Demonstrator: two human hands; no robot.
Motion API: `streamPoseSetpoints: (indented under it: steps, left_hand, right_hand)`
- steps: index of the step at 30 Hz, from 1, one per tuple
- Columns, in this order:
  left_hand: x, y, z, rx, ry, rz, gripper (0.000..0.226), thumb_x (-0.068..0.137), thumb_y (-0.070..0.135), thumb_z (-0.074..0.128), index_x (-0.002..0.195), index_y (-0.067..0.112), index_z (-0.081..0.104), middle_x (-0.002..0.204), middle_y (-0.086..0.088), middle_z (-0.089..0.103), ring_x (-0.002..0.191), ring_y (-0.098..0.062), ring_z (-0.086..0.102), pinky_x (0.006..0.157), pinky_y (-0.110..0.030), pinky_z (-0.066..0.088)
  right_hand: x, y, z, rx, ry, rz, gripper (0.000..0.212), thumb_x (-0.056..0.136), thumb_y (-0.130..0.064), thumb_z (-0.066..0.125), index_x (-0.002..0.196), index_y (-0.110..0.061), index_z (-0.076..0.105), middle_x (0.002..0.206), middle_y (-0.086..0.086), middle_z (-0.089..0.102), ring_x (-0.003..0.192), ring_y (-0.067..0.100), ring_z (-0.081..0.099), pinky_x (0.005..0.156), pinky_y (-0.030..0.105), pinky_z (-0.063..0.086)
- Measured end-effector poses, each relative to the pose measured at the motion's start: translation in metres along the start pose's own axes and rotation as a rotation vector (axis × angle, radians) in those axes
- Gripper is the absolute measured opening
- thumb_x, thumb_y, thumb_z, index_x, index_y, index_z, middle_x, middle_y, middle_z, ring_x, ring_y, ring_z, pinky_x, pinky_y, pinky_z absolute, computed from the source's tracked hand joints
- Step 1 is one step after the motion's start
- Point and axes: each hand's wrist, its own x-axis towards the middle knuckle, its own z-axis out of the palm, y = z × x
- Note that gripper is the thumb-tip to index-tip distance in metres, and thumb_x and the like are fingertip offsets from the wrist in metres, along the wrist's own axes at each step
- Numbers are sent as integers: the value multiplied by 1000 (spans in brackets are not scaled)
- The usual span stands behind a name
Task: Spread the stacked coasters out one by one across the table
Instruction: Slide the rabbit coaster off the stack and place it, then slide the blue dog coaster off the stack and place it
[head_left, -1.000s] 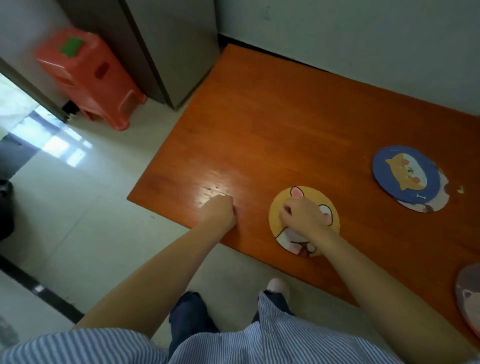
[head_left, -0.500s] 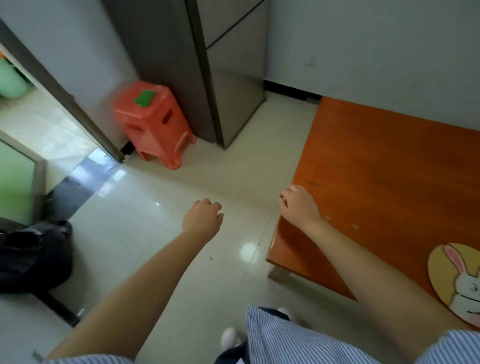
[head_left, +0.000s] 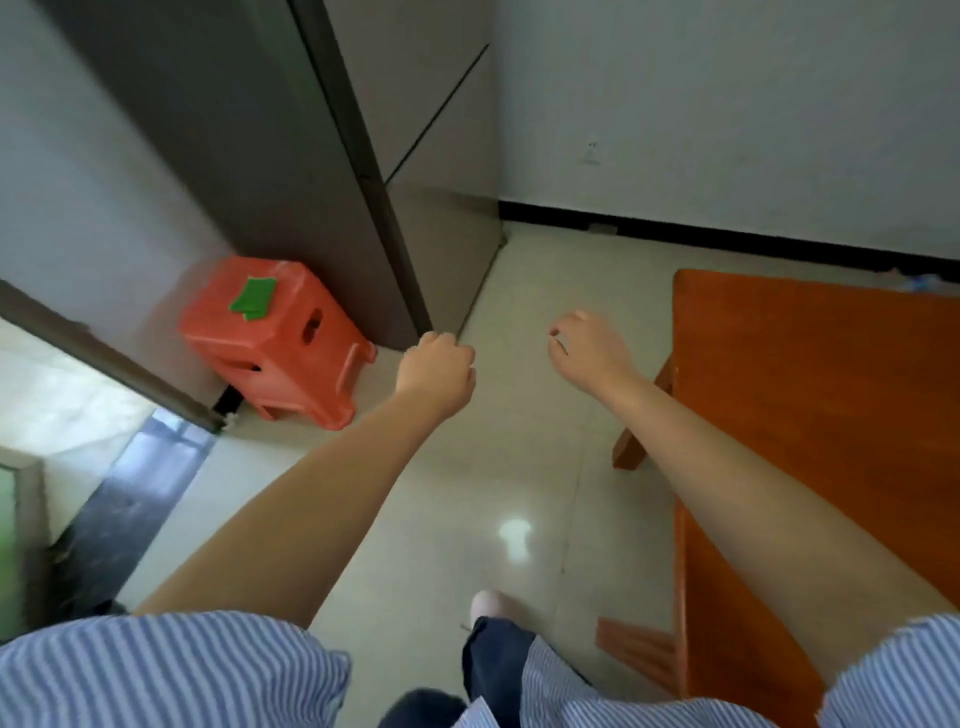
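No coaster is in view. The orange wooden table (head_left: 831, 395) fills the right side, and only its bare left part shows. My left hand (head_left: 436, 371) hangs over the floor left of the table, fingers curled into a loose fist with nothing in it. My right hand (head_left: 587, 353) is also over the floor, just left of the table's edge, fingers bent inward and holding nothing.
A red plastic stool (head_left: 275, 343) with a green patch stands by a grey cabinet (head_left: 332, 171) at the left. Pale floor tiles (head_left: 519, 467) lie between stool and table. A doorway opens at the far left. A white wall runs behind the table.
The view has swung left, away from the coasters, which have left the frame. My right hand came off the yellow coaster and the table; both hands now hang over the floor.
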Motion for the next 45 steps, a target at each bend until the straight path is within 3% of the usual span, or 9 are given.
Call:
streamPoseSetpoints:
  steps: [6, 12, 19, 26, 31, 35, 39, 43, 45]
  left_hand:
    - [99, -2, -10, 53, -58, 174, 27, 90, 19, 41, 104, 4, 58, 110, -20, 56, 109, -36, 46, 86, -42, 44]
    - [201, 47, -8, 141, -102, 451, 30, 90, 20, 43, 112, 6, 57, 118, -20, 55, 114, -36, 47, 88, -40, 45]
    - [290, 178, -6, 104, -125, 908, 26, 87, 16, 45, 102, -1, 59, 108, -24, 56, 107, -38, 50, 87, -43, 47]
    - [274, 349, 18, 162, -147, 1313, 26, 88, 22, 46, 102, 3, 56, 110, -21, 56, 107, -37, 48, 84, -44, 45]
    - [257, 454, 35, 150, -166, 1421, 29, 90, 22, 45, 112, 5, 55, 113, -17, 57, 107, -33, 49, 84, -41, 46]
    - [256, 517, 53, 38, -182, 1475, 34, 90, 22, 47, 121, 8, 51, 122, -16, 55, 117, -31, 45, 92, -41, 44]
    - [259, 560, 74, -2, -158, 1548, 38, 91, 25, 47, 125, 9, 49, 135, -18, 47, 129, -32, 36, 105, -44, 34]
    - [265, 581, 96, 8, -168, 1567, 44, 92, 31, 46, 130, 9, 45, 144, -17, 38, 137, -32, 26, 112, -45, 22]
    - [267, 582, 103, -21, -159, 1573, 44, 91, 30, 46, 130, 9, 46, 144, -18, 39, 137, -32, 27, 113, -46, 20]
  right_hand:
    - [56, 29, -5, 10, 67, 118, 27, 91, -13, 48, 111, -1, 62, 118, 21, 61, 110, 35, 54, 92, 41, 45]
    - [79, 85, -22, -20, 140, 365, 28, 92, -16, 47, 114, -4, 60, 121, 17, 58, 114, 32, 50, 95, 42, 45]
    - [39, 163, -63, -53, 311, 802, 28, 93, -18, 46, 114, -7, 60, 123, 15, 57, 113, 33, 50, 94, 44, 47]
    - [-61, 247, -76, 8, 445, 1195, 25, 94, -13, 45, 109, -2, 62, 117, 16, 61, 107, 31, 53, 91, 42, 49]
    - [-122, 315, -90, 33, 519, 1353, 23, 92, -10, 47, 105, 0, 63, 110, 17, 63, 100, 31, 55, 86, 41, 51]
    - [-158, 373, -104, 19, 600, 1423, 22, 93, -11, 49, 107, -1, 62, 112, 17, 63, 102, 29, 56, 87, 39, 52]
    - [-182, 431, -114, -36, 641, 1508, 27, 92, -14, 54, 114, 0, 58, 122, 19, 58, 114, 32, 50, 96, 40, 46]
    - [-204, 488, -123, -100, 564, 1578, 40, 91, -17, 56, 127, -1, 47, 139, 21, 43, 131, 35, 36, 110, 44, 33]
    - [-217, 507, -128, -92, 549, 1586, 39, 91, -19, 57, 124, 0, 50, 135, 21, 48, 127, 35, 39, 107, 43, 36]
